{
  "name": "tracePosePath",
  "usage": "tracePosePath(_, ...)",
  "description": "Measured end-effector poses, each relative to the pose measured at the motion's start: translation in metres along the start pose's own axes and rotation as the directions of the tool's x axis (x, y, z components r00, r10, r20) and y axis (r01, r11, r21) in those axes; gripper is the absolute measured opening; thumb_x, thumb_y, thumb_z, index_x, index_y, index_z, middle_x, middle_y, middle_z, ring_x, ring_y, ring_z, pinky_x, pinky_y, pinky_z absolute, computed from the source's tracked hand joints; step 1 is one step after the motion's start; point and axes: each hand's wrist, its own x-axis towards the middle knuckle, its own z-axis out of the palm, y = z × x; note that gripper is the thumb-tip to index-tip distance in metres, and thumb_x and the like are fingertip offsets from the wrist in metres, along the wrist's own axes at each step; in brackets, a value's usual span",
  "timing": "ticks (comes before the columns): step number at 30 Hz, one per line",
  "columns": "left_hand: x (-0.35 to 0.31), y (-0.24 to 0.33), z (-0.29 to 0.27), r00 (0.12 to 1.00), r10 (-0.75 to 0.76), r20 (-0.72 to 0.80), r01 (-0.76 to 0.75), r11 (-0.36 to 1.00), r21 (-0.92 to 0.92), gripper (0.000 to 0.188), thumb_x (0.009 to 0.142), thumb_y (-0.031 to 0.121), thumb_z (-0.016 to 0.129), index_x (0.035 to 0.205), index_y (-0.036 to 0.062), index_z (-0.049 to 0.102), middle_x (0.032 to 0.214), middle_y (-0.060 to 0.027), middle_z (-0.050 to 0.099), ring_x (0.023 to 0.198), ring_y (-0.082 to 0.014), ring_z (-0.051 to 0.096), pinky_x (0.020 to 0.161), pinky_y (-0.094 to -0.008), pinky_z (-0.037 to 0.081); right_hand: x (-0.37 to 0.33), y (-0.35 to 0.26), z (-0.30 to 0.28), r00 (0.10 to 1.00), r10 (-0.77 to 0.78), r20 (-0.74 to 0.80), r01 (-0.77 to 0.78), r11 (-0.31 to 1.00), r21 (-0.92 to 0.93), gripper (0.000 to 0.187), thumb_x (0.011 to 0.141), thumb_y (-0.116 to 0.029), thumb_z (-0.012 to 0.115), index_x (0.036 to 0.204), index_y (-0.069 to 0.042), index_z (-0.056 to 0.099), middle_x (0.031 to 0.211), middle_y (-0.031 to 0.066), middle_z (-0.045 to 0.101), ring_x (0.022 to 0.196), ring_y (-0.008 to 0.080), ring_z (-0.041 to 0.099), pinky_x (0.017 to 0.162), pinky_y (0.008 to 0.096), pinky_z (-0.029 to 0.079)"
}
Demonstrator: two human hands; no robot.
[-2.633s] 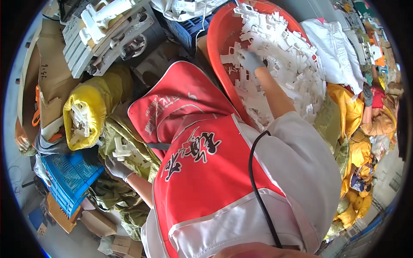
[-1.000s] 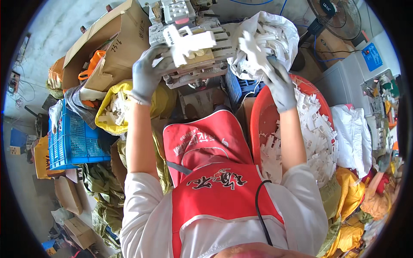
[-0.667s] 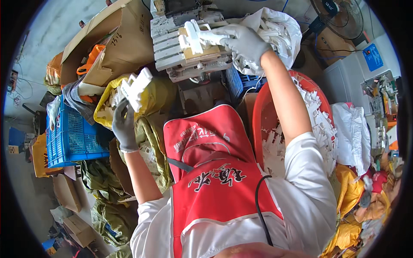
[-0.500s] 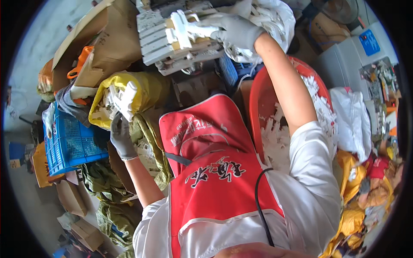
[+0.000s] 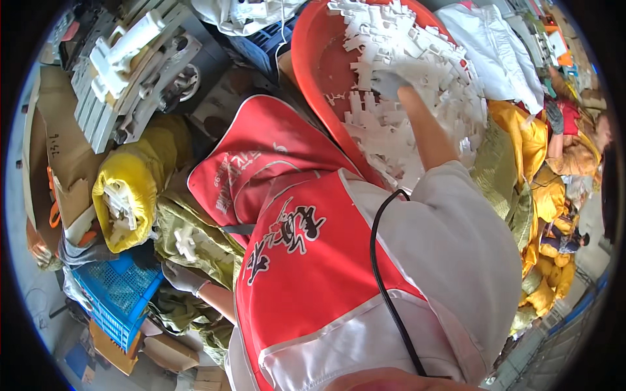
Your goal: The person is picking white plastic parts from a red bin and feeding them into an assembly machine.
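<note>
My right hand [image 5: 386, 83], in a grey glove, reaches into a big red tub [image 5: 312, 72] among many small white plastic parts [image 5: 417, 111]. Motion smears its fingers, so its grip does not show. Low on the left, my gloved left hand [image 5: 185, 277] is beside an olive woven sack [image 5: 215, 225], its fingers loose and holding nothing I can see. Just above that hand, apart from it, is a white plastic piece [image 5: 186, 242] at the sack's mouth. A larger white plastic part [image 5: 124, 55] rests on the slatted grey metal machine [image 5: 98, 120], touched by neither hand.
Beside the machine stands a yellow sack [image 5: 140, 189] of white parts. A blue crate [image 5: 114, 293] and a cardboard box [image 5: 62, 143] are at the left. A white bag [image 5: 492, 49] lies past the tub. At the far right, another person [image 5: 574, 140] sits among yellow sacks [image 5: 548, 195].
My right hand has left the machine and dropped into the red tub. My left hand has let go of the white piece and moved down beside the olive sack. The view has turned right.
</note>
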Motion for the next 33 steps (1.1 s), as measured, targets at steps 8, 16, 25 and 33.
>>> tracePosePath(8,0.004,0.047,0.029,0.970,0.160,0.184,-0.133,0.979,-0.155,0.027,0.091,0.013,0.054,0.111,-0.0047,0.059,0.109,-0.0120,0.063,0.097,-0.0177,0.059,0.087,-0.0288,0.046,0.035,-0.064,0.033,0.707,0.706,-0.035,-0.539,0.571,0.619,0.084,0.078,-0.039,0.063,0.144,-0.020,0.014,0.140,0.0176,0.033,0.123,0.0359,0.043,0.097,0.0440,0.041)
tracePosePath(16,-0.003,0.066,0.035,0.957,0.140,0.253,-0.090,0.976,-0.200,0.028,0.092,0.017,0.054,0.109,-0.0035,0.060,0.104,-0.0104,0.065,0.096,-0.0172,0.060,0.086,-0.0280,0.046,0.101,-0.113,0.083,0.849,0.429,-0.309,-0.160,0.765,0.623,0.089,0.071,-0.035,0.067,0.143,-0.024,0.016,0.134,0.0200,0.039,0.119,0.0377,0.045,0.095,0.0447,0.042)
tracePosePath(25,0.020,0.161,0.035,0.925,0.355,0.139,-0.319,0.920,-0.227,0.021,0.087,0.008,0.055,0.104,-0.0006,0.064,0.100,-0.0107,0.067,0.091,-0.0178,0.063,0.084,-0.0283,0.047,0.072,-0.073,0.036,0.877,0.351,-0.329,0.260,0.230,0.938,0.047,0.087,-0.020,0.057,0.131,-0.011,0.043,0.099,0.0037,0.059,0.081,0.0160,0.057,0.065,0.0296,0.047)
tracePosePath(33,0.052,0.298,0.022,0.703,0.710,-0.032,-0.694,0.676,-0.246,0.019,0.085,0.007,0.057,0.101,-0.0002,0.064,0.102,-0.0126,0.066,0.096,-0.0256,0.062,0.085,-0.0324,0.047,-0.019,-0.113,-0.061,0.765,0.198,-0.613,0.555,0.279,0.784,0.059,0.084,-0.014,0.059,0.136,-0.001,0.034,0.136,0.0114,0.041,0.125,0.0191,0.039,0.103,0.0306,0.030)
